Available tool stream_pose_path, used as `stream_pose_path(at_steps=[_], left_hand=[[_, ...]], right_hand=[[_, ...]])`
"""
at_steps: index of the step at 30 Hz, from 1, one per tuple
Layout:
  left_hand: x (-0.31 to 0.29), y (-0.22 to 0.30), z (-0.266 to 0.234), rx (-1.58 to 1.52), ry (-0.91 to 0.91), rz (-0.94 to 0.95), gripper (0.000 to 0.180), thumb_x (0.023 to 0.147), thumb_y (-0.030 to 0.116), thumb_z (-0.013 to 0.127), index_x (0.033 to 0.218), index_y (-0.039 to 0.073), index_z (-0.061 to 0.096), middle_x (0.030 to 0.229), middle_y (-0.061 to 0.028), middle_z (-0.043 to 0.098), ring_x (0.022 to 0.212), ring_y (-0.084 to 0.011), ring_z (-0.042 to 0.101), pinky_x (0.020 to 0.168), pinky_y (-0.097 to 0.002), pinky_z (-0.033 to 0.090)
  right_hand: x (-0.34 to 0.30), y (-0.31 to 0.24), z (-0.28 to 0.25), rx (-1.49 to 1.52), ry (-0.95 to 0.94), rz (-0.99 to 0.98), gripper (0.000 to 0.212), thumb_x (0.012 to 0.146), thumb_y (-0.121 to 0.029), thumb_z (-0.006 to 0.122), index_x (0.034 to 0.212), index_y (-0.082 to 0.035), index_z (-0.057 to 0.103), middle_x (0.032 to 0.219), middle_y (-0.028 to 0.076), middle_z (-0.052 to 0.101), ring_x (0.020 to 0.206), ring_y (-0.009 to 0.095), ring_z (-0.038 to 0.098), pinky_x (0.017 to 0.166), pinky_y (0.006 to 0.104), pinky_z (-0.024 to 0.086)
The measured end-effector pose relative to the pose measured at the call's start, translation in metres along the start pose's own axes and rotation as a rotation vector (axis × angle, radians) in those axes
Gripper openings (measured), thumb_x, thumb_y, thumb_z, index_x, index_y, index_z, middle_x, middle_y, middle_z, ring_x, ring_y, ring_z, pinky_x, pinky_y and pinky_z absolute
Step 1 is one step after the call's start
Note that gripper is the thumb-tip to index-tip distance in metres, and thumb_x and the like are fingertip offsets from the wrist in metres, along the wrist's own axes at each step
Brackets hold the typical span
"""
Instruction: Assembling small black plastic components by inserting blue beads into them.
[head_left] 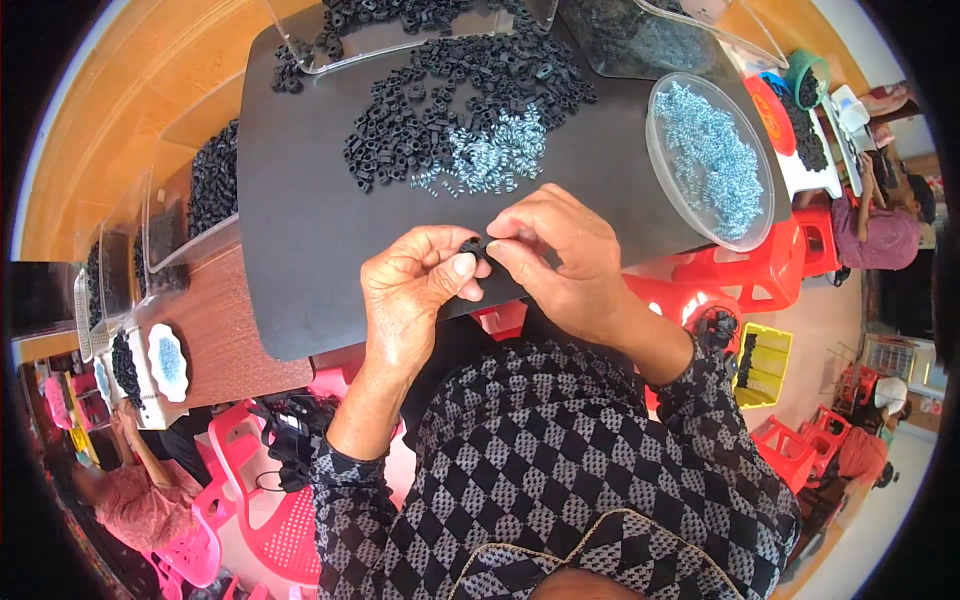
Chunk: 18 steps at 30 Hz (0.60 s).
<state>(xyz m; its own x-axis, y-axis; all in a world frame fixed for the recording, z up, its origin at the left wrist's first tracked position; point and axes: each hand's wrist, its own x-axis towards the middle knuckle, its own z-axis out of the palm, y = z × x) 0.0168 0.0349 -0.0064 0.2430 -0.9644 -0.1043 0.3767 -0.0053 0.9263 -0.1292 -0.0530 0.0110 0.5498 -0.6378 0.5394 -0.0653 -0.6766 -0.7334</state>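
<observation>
My left hand [405,295] pinches a small black plastic part [473,246] between thumb and fingers, just above the near edge of the dark work board [300,260]. From the other side my right hand [570,265] meets it, thumb and forefinger closed at the part's right end. Whatever those right fingertips grip is too small and covered to make out. Beyond the hands lies a heap of black plastic parts [405,135]. A pile of small silvery springs [500,150] spreads at its near side.
A clear round dish [654,150] of springs stands at the board's right. Clear bins [320,66] of black parts line the far edge and left. Red stools [750,270] and a yellow crate [765,365] are at right. Other people [150,500] sit left and right.
</observation>
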Motion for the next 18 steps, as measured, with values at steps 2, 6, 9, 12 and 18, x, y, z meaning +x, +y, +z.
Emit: stream_pose_path(at_steps=[2, 6, 9, 12, 18], left_hand=[[-0.001, -0.001, 0.000, -0.008, -0.002, 0.000, 0.019, 0.084, 0.003, 0.063, 0.100, -0.006, 0.060, 0.086, -0.0101, 0.065, 0.070, -0.0118, 0.060, 0.063, -0.0227, 0.051], [-0.004, -0.002, 0.003, 0.050, 0.035, 0.030, 0.017, 0.085, 0.002, 0.061, 0.100, -0.006, 0.060, 0.086, -0.0096, 0.065, 0.072, -0.0124, 0.061, 0.064, -0.0224, 0.051], [-0.004, -0.002, 0.004, 0.032, 0.045, 0.036, 0.017, 0.086, 0.002, 0.061, 0.100, -0.006, 0.059, 0.087, -0.0092, 0.065, 0.072, -0.0121, 0.061, 0.064, -0.0221, 0.051], [-0.003, -0.002, 0.008, -0.005, 0.088, 0.045, 0.016, 0.087, 0.004, 0.060, 0.100, -0.005, 0.058, 0.087, -0.0087, 0.064, 0.071, -0.0114, 0.060, 0.064, -0.0218, 0.050], [0.004, -0.003, 0.019, -0.163, 0.200, 0.114, 0.012, 0.088, 0.008, 0.060, 0.095, -0.001, 0.057, 0.085, -0.0058, 0.062, 0.068, -0.0097, 0.056, 0.063, -0.0221, 0.045]], right_hand=[[-0.001, -0.003, -0.001, 0.015, -0.008, 0.021, 0.015, 0.072, 0.001, 0.066, 0.082, -0.003, 0.056, 0.072, 0.008, 0.056, 0.064, 0.023, 0.055, 0.056, 0.0327, 0.044], [0.000, -0.012, -0.004, 0.183, -0.093, 0.360, 0.011, 0.077, 0.000, 0.065, 0.085, -0.002, 0.058, 0.077, 0.002, 0.058, 0.065, 0.009, 0.054, 0.057, 0.0236, 0.044], [0.001, -0.011, -0.006, 0.313, -0.120, 0.515, 0.010, 0.079, -0.001, 0.064, 0.088, -0.002, 0.059, 0.079, -0.002, 0.058, 0.068, 0.004, 0.051, 0.060, 0.0202, 0.043], [-0.002, -0.007, 0.000, 0.319, -0.092, 0.515, 0.009, 0.079, -0.001, 0.063, 0.086, -0.001, 0.057, 0.077, -0.001, 0.056, 0.065, 0.004, 0.052, 0.057, 0.0212, 0.043], [-0.009, -0.004, 0.021, -0.136, 0.006, -0.006, 0.020, 0.069, -0.003, 0.066, 0.083, -0.005, 0.052, 0.071, 0.008, 0.051, 0.066, 0.028, 0.050, 0.056, 0.0371, 0.042]])
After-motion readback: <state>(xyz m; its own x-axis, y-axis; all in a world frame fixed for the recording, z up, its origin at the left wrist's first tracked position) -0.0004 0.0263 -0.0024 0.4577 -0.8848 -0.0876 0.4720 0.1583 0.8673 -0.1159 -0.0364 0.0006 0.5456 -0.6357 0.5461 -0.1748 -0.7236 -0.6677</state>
